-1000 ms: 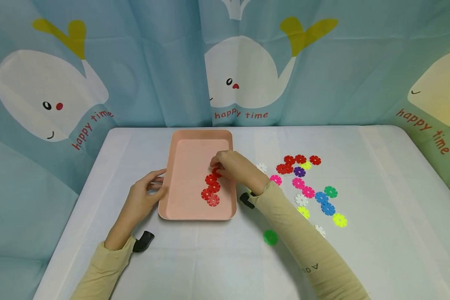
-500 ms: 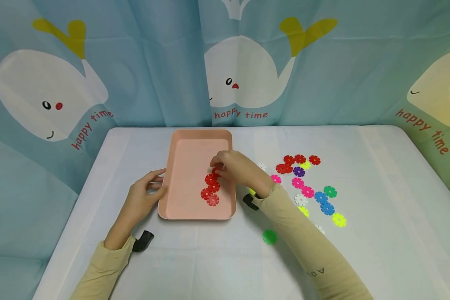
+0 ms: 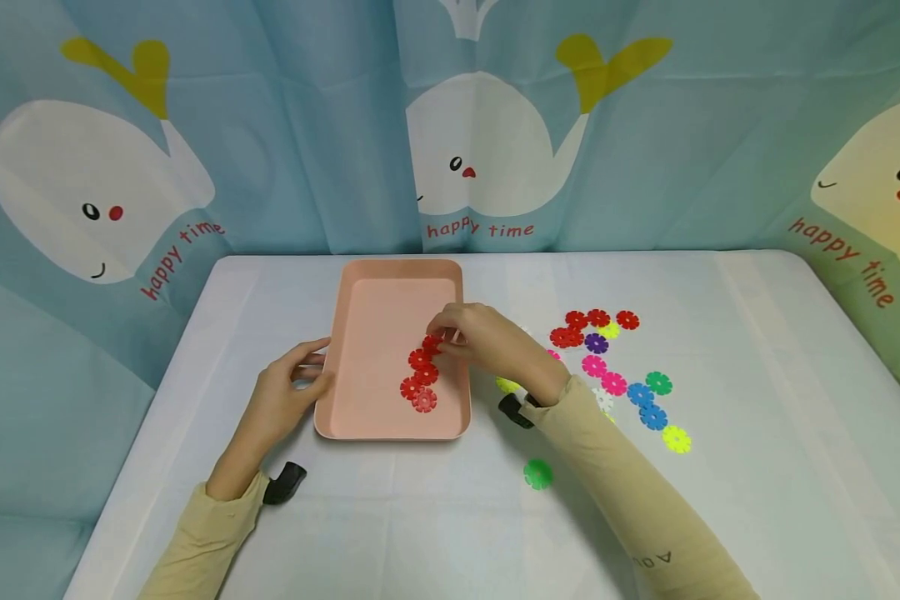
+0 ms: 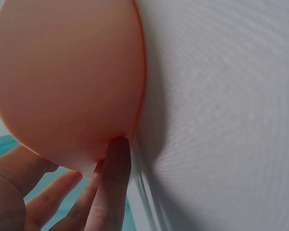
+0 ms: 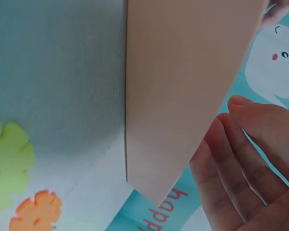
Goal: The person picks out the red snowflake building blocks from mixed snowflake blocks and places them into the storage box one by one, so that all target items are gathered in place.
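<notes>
A pink rectangular tray holds several red flower-shaped plastic discs, overlapping in a crooked line along its right side. My left hand rests on the tray's left edge; its fingertips touch the outer wall in the left wrist view. Over the tray's right edge, my right hand has bent fingertips close to the farthest red disc. No disc shows between the thumb and fingers of the right hand in the right wrist view. The tray hides the discs inside it there.
Right of the tray lie loose discs: several red ones, a purple one, pink ones, blue ones, and yellow ones. A green disc lies nearer the front. A patterned curtain hangs behind the table.
My right hand has shifted slightly right, uncovering more of the farthest red disc in the tray. The right sleeve has slid right too. The left hand has stayed on the tray's edge.
</notes>
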